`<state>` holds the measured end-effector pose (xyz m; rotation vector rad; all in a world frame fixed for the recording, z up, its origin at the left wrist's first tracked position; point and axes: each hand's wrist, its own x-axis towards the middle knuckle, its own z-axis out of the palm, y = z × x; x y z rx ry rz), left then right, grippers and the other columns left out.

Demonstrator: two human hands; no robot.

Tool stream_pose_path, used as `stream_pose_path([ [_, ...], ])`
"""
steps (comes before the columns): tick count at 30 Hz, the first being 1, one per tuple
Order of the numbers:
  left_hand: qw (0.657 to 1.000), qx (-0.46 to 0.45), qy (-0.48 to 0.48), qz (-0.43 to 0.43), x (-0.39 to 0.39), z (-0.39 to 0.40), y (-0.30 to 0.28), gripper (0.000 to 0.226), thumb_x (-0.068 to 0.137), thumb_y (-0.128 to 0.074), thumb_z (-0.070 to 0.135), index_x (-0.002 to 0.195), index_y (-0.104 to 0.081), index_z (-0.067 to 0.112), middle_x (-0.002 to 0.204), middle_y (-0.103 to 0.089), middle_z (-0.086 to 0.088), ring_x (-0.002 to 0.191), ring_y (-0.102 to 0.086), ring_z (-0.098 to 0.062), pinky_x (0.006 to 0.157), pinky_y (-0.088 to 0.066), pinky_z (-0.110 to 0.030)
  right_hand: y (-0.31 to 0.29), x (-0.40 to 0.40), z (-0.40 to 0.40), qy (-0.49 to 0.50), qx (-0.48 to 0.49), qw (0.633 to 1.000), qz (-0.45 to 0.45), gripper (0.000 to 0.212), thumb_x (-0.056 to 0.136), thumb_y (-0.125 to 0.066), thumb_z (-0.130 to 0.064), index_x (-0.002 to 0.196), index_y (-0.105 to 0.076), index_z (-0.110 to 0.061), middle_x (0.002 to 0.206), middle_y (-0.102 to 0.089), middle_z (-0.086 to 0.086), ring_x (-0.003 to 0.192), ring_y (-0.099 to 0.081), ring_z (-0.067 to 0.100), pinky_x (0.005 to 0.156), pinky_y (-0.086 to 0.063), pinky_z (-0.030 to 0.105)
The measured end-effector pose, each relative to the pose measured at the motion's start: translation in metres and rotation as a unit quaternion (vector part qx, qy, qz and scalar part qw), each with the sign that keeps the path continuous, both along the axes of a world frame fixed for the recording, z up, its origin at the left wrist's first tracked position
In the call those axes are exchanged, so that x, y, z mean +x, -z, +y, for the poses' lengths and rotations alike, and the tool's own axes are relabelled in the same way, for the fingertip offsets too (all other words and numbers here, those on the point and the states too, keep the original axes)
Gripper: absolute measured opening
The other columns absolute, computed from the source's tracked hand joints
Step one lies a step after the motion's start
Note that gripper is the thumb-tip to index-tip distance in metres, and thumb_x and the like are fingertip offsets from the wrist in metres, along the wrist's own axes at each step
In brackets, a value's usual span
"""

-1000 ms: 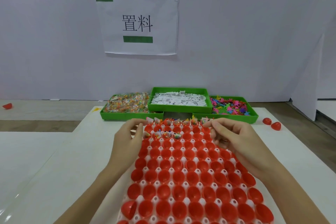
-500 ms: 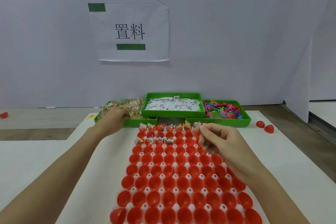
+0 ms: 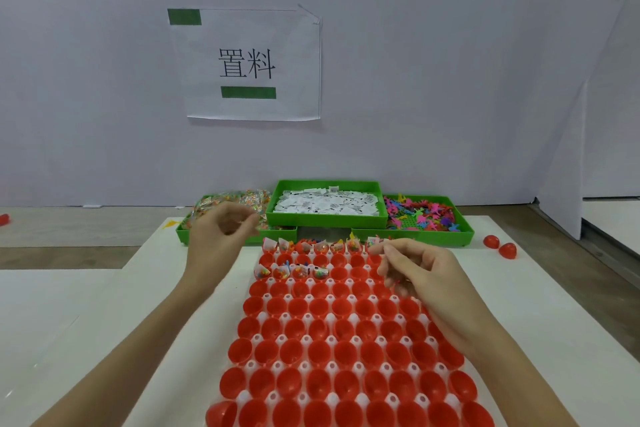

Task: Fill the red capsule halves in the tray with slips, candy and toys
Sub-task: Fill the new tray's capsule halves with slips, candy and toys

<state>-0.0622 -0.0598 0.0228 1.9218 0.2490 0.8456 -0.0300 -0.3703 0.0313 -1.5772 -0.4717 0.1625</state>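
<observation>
You are barely started: in the tray point(image 3: 242, 366) on the counter point(image 3: 554, 340), only the far row and four left cups of the second row hold fillings; every nearer red capsule half point(image 3: 318, 329) looks empty. Your left hand point(image 3: 221, 236) hovers by the candy bin point(image 3: 183, 234), its grip curled; whether it holds candy I cannot tell. Your right hand point(image 3: 420, 270) pinches something tiny at the far row.

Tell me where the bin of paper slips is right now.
In the head view, the green bin of paper slips sits at the table's far edge, centred beyond the capsule tray, between the candy bin and the toy bin.
</observation>
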Motion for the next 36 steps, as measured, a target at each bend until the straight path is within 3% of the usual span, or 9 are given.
stream_pose_path([
  [5,0.980,-0.157,0.119,0.006,-0.052,-0.038,0.015,0.014,0.093,-0.072,0.007,0.100,-0.081,0.017,0.092,-0.079,-0.008,0.079,-0.076,-0.020,0.074,-0.061,-0.023,0.000,0.013,0.009,0.084,-0.143,0.971,-0.170,0.031,0.102,-0.055,-0.008,0.116,-0.073,-0.029,0.114,-0.071,-0.018,0.106,-0.063,-0.008,0.090,-0.048,0.007],
  [8,0.978,-0.160,0.134,0.007,-0.059,-0.040,0.019,0.023,0.098,-0.065,0.002,0.104,-0.081,0.018,0.098,-0.080,-0.005,0.081,-0.077,-0.022,0.075,-0.060,-0.022,-0.007,0.043,0.025,0.102,-0.258,0.927,-0.252,0.035,0.105,-0.048,-0.009,0.126,-0.069,-0.026,0.128,-0.063,-0.017,0.090,-0.051,-0.024,0.077,-0.038,-0.003],
  [10,0.979,-0.147,0.143,0.011,-0.059,-0.037,0.021,0.032,0.101,-0.057,-0.002,0.103,-0.081,0.019,0.098,-0.079,-0.005,0.082,-0.076,-0.022,0.077,-0.060,-0.023,-0.014,0.068,0.040,0.105,-0.301,0.907,-0.276,0.035,0.106,-0.045,-0.008,0.130,-0.068,-0.020,0.127,-0.067,-0.008,0.071,-0.053,-0.019,0.071,-0.039,0.001],
  [14,0.977,-0.145,0.153,0.032,-0.059,-0.034,0.026,0.042,0.102,-0.051,-0.005,0.096,-0.082,0.023,0.094,-0.078,-0.006,0.078,-0.071,-0.017,0.076,-0.059,-0.025,-0.017,0.119,0.071,0.084,-0.386,0.887,-0.239,0.032,0.107,-0.046,-0.007,0.133,-0.065,-0.010,0.135,-0.066,0.008,0.121,-0.064,0.021,0.105,-0.046,0.030],
  [17,0.979,-0.132,0.152,0.034,-0.059,-0.033,0.027,0.041,0.102,-0.053,-0.002,0.096,-0.082,0.027,0.096,-0.078,-0.001,0.078,-0.070,-0.012,0.076,-0.058,-0.022,-0.013,0.141,0.089,0.068,-0.441,0.874,-0.191,0.028,0.104,-0.056,-0.016,0.124,-0.069,0.000,0.129,-0.068,0.018,0.115,-0.066,0.031,0.099,-0.049,0.035],
  [23,0.973,-0.155,0.168,0.023,-0.059,-0.034,0.024,0.035,0.096,-0.064,-0.003,0.104,-0.081,0.027,0.108,-0.079,0.005,0.094,-0.075,-0.013,0.083,-0.057,-0.018,-0.024,0.168,0.096,0.042,-0.457,0.881,-0.115,0.022,0.089,-0.078,-0.020,0.105,-0.078,-0.006,0.118,-0.073,0.010,0.115,-0.065,0.027,0.103,-0.051,0.040],
  [27,0.972,-0.155,0.172,0.030,-0.060,-0.035,0.023,0.033,0.096,-0.067,0.003,0.106,-0.081,0.031,0.105,-0.079,0.003,0.093,-0.075,-0.016,0.087,-0.058,-0.021,-0.022,0.172,0.096,0.034,-0.463,0.877,-0.122,0.018,0.094,-0.072,-0.016,0.106,-0.078,-0.003,0.120,-0.073,0.010,0.108,-0.066,0.026,0.094,-0.053,0.037],
  [31,0.972,-0.156,0.173,0.018,-0.061,-0.036,0.021,0.028,0.100,-0.063,0.012,0.107,-0.081,0.032,0.106,-0.079,0.006,0.094,-0.074,-0.014,0.084,-0.056,-0.017,-0.017,0.171,0.091,0.055,-0.431,0.892,-0.128,0.029,0.101,-0.060,-0.014,0.108,-0.072,0.012,0.109,-0.075,0.011,0.079,-0.061,0.030,0.073,-0.050,0.036],
  [36,0.968,-0.142,0.204,0.027,-0.063,-0.035,0.020,0.033,0.097,-0.067,0.008,0.118,-0.078,0.031,0.110,-0.079,0.003,0.103,-0.075,-0.017,0.092,-0.057,-0.022,-0.012,0.163,0.082,0.095,-0.366,0.907,-0.187,0.020,0.100,-0.063,-0.017,0.110,-0.075,-0.005,0.103,-0.074,0.008,0.080,-0.060,0.014,0.074,-0.045,0.027],
])
